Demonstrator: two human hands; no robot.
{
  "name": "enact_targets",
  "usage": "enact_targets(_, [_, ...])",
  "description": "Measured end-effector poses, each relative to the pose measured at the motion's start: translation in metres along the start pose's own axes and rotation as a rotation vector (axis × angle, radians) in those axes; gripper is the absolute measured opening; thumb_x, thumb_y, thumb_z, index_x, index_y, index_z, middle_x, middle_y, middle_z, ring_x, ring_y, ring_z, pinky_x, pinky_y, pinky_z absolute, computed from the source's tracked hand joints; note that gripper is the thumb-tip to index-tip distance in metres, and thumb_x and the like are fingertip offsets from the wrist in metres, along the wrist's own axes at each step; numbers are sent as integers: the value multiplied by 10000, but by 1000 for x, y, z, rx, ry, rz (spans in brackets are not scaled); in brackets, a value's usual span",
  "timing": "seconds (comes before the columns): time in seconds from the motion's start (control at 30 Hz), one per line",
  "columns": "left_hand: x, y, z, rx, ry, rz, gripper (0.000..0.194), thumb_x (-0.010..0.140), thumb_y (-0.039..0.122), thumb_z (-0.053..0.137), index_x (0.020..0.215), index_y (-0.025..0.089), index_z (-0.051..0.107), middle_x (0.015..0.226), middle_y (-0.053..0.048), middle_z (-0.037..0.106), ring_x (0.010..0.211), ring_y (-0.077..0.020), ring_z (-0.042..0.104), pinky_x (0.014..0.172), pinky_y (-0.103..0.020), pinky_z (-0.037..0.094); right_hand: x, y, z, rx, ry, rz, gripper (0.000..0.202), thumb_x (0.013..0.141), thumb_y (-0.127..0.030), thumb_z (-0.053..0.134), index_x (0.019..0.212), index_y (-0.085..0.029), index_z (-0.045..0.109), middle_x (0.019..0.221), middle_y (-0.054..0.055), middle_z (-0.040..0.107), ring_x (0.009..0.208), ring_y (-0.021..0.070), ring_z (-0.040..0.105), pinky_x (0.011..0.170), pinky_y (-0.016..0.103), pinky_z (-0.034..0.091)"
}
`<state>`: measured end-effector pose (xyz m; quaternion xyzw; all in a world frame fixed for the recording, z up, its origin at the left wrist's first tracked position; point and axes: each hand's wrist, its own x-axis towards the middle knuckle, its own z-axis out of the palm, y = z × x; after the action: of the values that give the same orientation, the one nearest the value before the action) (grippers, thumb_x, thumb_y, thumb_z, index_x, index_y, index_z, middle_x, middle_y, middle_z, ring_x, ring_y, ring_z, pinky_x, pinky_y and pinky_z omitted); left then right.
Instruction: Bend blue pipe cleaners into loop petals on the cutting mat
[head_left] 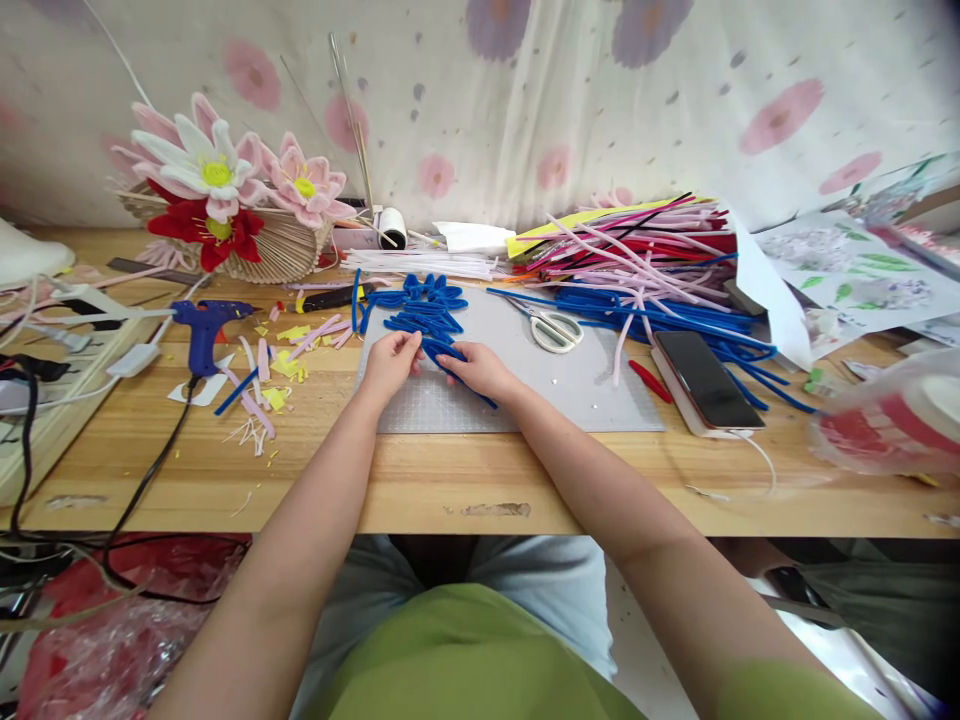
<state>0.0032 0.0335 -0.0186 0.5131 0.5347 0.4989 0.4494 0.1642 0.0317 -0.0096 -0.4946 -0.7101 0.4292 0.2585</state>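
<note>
Both my hands meet over the grey cutting mat (517,385), on blue pipe cleaners (448,352). The fingers of my left hand (392,365) are pinched at the left end of these stems. My right hand (480,368) grips them further right, and a loose end sticks out below toward the mat's front. Just beyond my hands lies a pile of bent blue pipe cleaner pieces (424,300), some curled into loops. Scissors (555,330) with pale handles rest on the mat to the right. How the stems sit between my fingertips is partly hidden.
A blue glue gun (201,330) with its cord and yellow and pink scraps (285,365) lie left. Fuzzy flowers in a woven basket (277,240) stand behind. Bundled pipe cleaners (645,250) lie back right, near a phone (709,380) and a plastic-wrapped roll (892,420).
</note>
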Motion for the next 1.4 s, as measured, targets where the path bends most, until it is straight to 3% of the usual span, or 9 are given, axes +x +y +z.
enact_targets(0.2, [-5,8,1,-45,-30,-34,281,604,380,706,675,138,583,558,23,560,421,-69,440,447,-229,411,0,-1,0,159,-75,-10,240,789,-365,491,742,-139,557,559,-25,588,462,70,437,481,202,326])
enact_targets(0.37, [-9,12,5,-114,-89,-65,299,604,406,697,610,142,557,483,48,482,395,-50,383,415,-210,418,0,0,0,241,-135,-65,242,772,-365,516,774,-129,566,591,-18,614,497,67,459,514,196,346])
enact_targets(0.67, [-10,16,7,-166,46,-2,345,640,340,683,486,164,429,416,68,387,383,-43,343,391,-183,384,2,-4,1,292,-147,-73,229,777,-352,521,768,-125,552,640,-9,626,513,62,439,504,195,322])
enact_targets(0.77, [-9,15,7,-227,52,-27,252,625,358,700,609,155,552,494,53,477,430,-53,412,438,-192,424,2,-1,0,312,-131,-42,157,776,-291,520,780,-136,534,622,-28,597,517,63,457,523,197,358])
enact_targets(0.87, [-9,13,8,-258,-14,-52,309,590,392,726,766,156,632,659,11,596,583,-99,546,541,-233,483,2,0,-1,344,-115,4,103,770,-249,524,778,-147,509,581,-50,549,490,59,459,508,193,377])
enact_targets(0.97, [-9,10,9,-252,-33,-102,339,518,409,764,638,130,613,610,6,592,598,-114,564,601,-259,494,1,-2,-2,377,-130,12,134,780,-281,535,788,-150,508,609,-41,572,458,44,438,442,173,341])
enact_targets(1.1, [-7,8,9,-248,26,-116,361,449,403,785,553,126,578,538,26,566,538,-97,541,593,-257,495,1,-3,-2,356,-126,39,158,786,-307,553,792,-153,516,663,-25,586,485,50,494,394,154,336])
enact_targets(1.27, [-7,9,8,-157,83,-90,346,487,405,761,527,138,544,542,26,559,539,-103,545,537,-243,493,3,-2,0,253,-66,94,99,819,-261,511,831,-166,488,674,-13,593,528,79,573,389,150,354])
enact_targets(1.4, [-8,9,6,-115,65,-45,375,516,429,741,509,150,490,525,34,527,528,-104,529,499,-244,496,1,-4,-2,257,-98,78,19,824,-171,442,837,-171,455,712,-10,598,565,83,598,403,148,369])
